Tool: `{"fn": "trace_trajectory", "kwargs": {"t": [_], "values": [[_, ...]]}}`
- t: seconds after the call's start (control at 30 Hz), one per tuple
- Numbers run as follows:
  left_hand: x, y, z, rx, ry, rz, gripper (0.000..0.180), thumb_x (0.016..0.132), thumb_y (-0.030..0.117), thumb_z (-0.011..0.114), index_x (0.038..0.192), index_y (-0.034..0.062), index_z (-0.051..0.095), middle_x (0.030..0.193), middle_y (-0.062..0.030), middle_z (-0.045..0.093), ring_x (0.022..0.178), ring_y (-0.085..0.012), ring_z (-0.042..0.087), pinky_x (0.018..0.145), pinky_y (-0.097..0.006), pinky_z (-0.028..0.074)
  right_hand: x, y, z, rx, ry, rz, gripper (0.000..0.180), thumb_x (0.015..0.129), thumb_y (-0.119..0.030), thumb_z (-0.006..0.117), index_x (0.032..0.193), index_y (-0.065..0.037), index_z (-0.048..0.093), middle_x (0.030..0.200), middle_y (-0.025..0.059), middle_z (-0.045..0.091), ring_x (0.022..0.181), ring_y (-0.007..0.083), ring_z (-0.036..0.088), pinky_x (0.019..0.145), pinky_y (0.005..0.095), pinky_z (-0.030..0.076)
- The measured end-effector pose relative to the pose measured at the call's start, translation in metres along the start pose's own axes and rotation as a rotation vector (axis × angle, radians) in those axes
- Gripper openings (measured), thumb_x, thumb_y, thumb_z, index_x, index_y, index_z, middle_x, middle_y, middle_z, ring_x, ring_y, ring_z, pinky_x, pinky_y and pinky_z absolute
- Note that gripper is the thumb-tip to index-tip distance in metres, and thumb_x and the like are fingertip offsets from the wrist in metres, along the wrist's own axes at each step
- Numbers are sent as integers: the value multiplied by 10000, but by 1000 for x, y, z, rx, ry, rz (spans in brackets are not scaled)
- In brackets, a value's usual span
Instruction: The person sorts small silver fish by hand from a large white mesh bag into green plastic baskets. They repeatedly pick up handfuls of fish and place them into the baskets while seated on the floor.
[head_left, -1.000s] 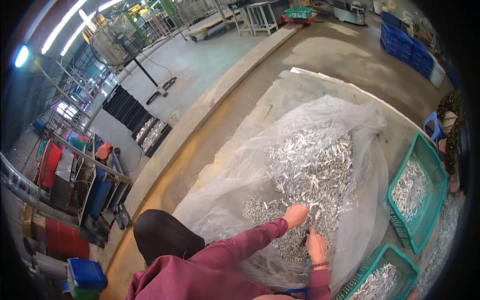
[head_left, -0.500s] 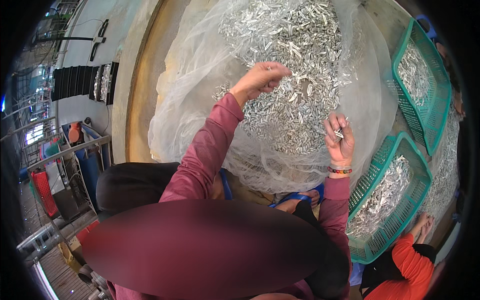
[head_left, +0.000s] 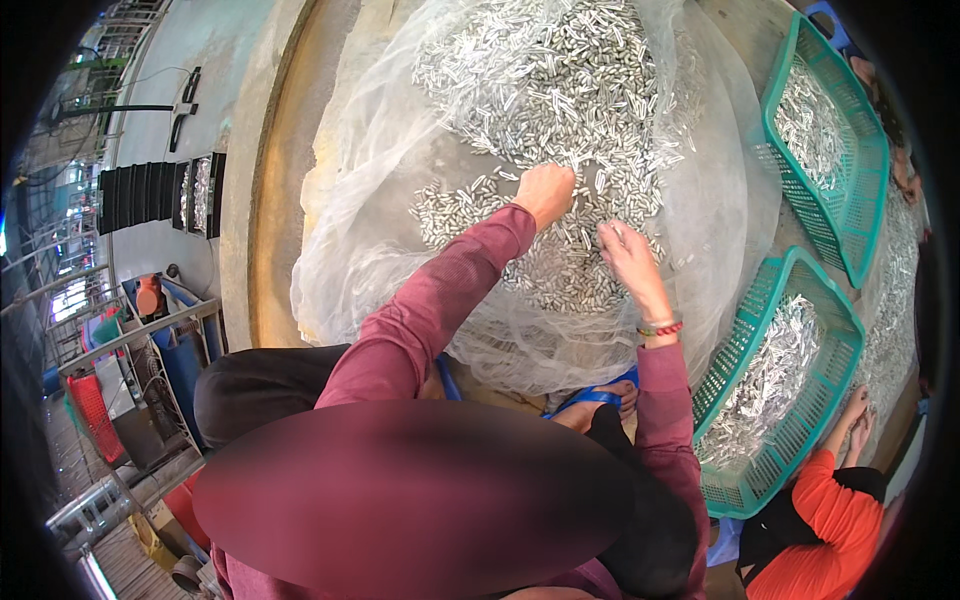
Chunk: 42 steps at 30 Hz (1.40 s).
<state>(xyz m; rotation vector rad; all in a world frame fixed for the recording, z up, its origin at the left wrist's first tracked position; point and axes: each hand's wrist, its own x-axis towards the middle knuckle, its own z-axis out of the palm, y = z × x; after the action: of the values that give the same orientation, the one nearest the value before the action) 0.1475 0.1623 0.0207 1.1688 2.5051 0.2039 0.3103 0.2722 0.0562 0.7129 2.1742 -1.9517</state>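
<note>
A big heap of small silver metal pieces (head_left: 560, 90) lies on a clear plastic sheet (head_left: 350, 200) spread on the ground. My left hand (head_left: 547, 190) is curled into a loose fist, pressed down among the pieces near the middle of the heap; what it holds is hidden. My right hand (head_left: 625, 255) rests just beside it on the pieces, fingers bent and pinching at them. Both arms wear maroon sleeves, and a red bead bracelet (head_left: 660, 328) sits on the right wrist.
Two green plastic baskets (head_left: 850, 330) (head_left: 870, 150) with silver pieces stand at the right. Another person in an orange top (head_left: 830, 520) crouches at the lower right. A concrete kerb (head_left: 245, 200) runs along the left; carts and racks (head_left: 130, 370) stand beyond it.
The camera tipped down toward the heap. My left hand drew back from the far part of the pile toward the middle, and my right hand came in beside it.
</note>
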Motion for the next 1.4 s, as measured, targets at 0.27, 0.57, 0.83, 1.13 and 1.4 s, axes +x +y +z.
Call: {"fn": "trace_trajectory", "kwargs": {"t": [0.27, 0.57, 0.83, 1.13, 1.4], "values": [[-30, -30, -59, -1561, -376, -172, 177, 790, 224, 547, 782, 49, 525, 754, -51, 559, 593, -176, 517, 449, -234, 375, 20, 14, 27, -954, 51, -172, 225, 869, -181, 540, 940, 29, 578, 738, 245, 633, 694, 384, 641, 614, 463, 498], [-39, -28, -71, -1561, -509, -106, 203, 807, 164, 559, 906, -7, 603, 712, -27, 546, 547, -116, 482, 389, -192, 311, -15, 10, -29, 931, -241, 92, 74, 890, -132, 626, 909, -65, 600, 713, -35, 521, 535, 10, 368, 445, 166, 251], [-48, -19, -13, -14, -263, 234, 225, 772, 272, 690, 912, 96, 677, 804, -148, 662, 789, -354, 637, 705, -446, 500, -9, 2, -27, 780, -62, 108, 127, 910, -134, 594, 973, -57, 515, 763, 15, 544, 510, 12, 364, 411, 165, 234], [-45, -42, -46, -608, -42, 128, 234, 821, 325, 693, 841, 96, 652, 616, -41, 584, 588, -148, 554, 534, -320, 426, -14, 4, -14, 202, -110, -93, 171, 875, -120, 592, 1012, -34, 536, 756, 62, 565, 518, 122, 477, 433, 228, 341], [-50, -30, -82, -1537, -357, -163, 224, 944, 249, 444, 780, 97, 457, 688, 4, 428, 542, -53, 363, 391, -199, 244, -8, 20, 26, -575, 146, -258, 118, 819, -90, 618, 905, -15, 594, 687, 174, 602, 702, 351, 632, 577, 432, 466]]}}
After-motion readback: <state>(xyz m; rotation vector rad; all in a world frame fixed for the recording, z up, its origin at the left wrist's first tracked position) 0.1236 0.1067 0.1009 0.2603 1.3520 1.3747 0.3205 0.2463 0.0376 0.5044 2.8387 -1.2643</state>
